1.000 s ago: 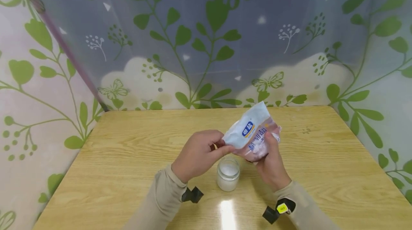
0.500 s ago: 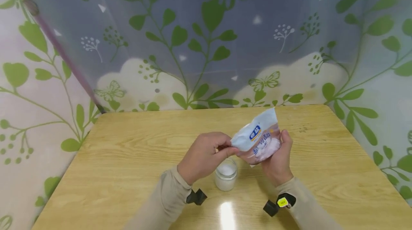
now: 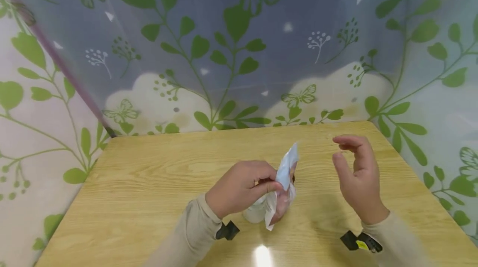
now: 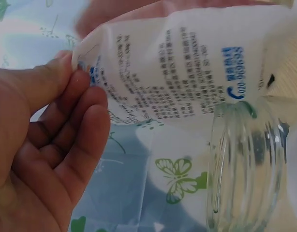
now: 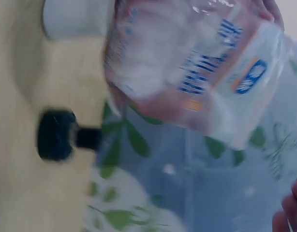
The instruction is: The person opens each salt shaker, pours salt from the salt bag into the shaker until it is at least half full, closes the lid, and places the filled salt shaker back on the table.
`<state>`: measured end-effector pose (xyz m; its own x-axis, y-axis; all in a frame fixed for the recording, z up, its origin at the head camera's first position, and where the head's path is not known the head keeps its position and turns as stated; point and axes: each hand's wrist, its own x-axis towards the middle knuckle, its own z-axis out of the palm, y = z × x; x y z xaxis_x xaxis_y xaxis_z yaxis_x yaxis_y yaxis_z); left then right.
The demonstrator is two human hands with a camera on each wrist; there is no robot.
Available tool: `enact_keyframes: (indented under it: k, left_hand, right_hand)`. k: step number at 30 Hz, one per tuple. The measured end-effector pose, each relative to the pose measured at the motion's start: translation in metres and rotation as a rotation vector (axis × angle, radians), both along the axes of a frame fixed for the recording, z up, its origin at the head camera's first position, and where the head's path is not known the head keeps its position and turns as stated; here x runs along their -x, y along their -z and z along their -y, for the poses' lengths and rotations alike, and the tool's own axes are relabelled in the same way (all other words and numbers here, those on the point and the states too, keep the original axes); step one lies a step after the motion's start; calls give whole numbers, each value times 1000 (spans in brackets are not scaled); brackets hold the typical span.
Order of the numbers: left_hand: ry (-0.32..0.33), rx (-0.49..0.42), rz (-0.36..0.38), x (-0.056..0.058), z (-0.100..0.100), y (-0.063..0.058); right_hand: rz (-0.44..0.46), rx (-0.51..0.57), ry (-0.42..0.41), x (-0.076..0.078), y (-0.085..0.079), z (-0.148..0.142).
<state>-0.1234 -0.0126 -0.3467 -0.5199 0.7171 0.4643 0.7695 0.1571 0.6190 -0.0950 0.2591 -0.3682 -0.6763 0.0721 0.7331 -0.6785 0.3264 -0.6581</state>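
Note:
In the head view my left hand (image 3: 242,188) pinches the upper edge of a printed pink-and-white salt bag (image 3: 282,200), which hangs edge-on beside a glass jar (image 3: 254,214) and partly covers it. The left wrist view shows thumb and fingers of the left hand (image 4: 47,135) on a corner of the bag (image 4: 158,63), with the jar's ribbed glass neck (image 4: 245,164) just below. Off to the right, my right hand (image 3: 358,175) is raised, apart from the bag, with loosely bent fingers and nothing in them. The right wrist view has the bag's printed front (image 5: 187,67).
A dark blurred object (image 5: 56,135) of unclear kind stands on the wooden table (image 3: 160,167), mostly behind the bag in the head view. A patterned cloth (image 3: 239,72) rises along the table's back and sides.
My right hand has let go of the salt bag and moved to the right. The bag now hangs from the left hand, turned edge-on and lower in front of the jar.

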Motion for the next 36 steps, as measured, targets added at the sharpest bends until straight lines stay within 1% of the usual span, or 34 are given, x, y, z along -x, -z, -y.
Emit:
enact_keyframes:
  k: [1,3,5,7,9,11,14,15,17,19,21,22,24,27,29,31,33,36]
  left_hand:
    - [16,9,-7,0,-1,0]
    - [39,22,-21,0,-3,0]
    - [56,34,-38,-1,-6,0]
    - [59,46,-60,-2,-8,0]
    - [65,54,-88,-4,-11,1]
    - [80,55,-125,-5,-13,1]
    - [122,52,-180,-7,-15,2]
    - [135,49,-191,-8,-15,2]
    - [151,44,-212,-10,-16,3]
    - [148,40,-226,-11,-16,3]
    - [132,40,-225,-13,-17,4]
    - [122,42,-222,-14,-17,5]
    - [104,37,-208,-16,-18,6]
    - [48,6,-156,-17,-17,7]
    - [-2,-28,-91,-16,-14,7]
    - [-55,-63,-10,-15,-10,7]
    - [-97,-89,61,-12,-4,8]
    - [-154,-92,122,-8,7,12]
  right_hand:
    - [-56,-144,20,-4,-9,1]
    - [-158,-414,13,-11,-25,6]
    - [-208,-616,-30,-17,-36,13]
    - [-209,-745,-77,-21,-43,18]
    - [-169,-813,-102,-24,-45,20]
    - [-127,-859,-101,-25,-47,20]
    - [-92,-887,-92,-28,-47,18]
    - [-83,-889,-102,-29,-47,17]
    - [-66,-880,-155,-32,-46,14]
    - [-45,-851,-238,-34,-43,11]
    - [-2,-821,-306,-36,-41,9]
    - [12,-803,-329,-38,-39,8]
    - [33,-772,-341,-41,-36,7]
    - [78,-736,-307,-46,-34,5]
    - [102,-713,-276,-49,-32,2]
    - [125,-689,-237,-52,-31,-2]
    - [161,-660,-189,-54,-29,-9]
    - [212,-629,-87,-57,-26,-27]
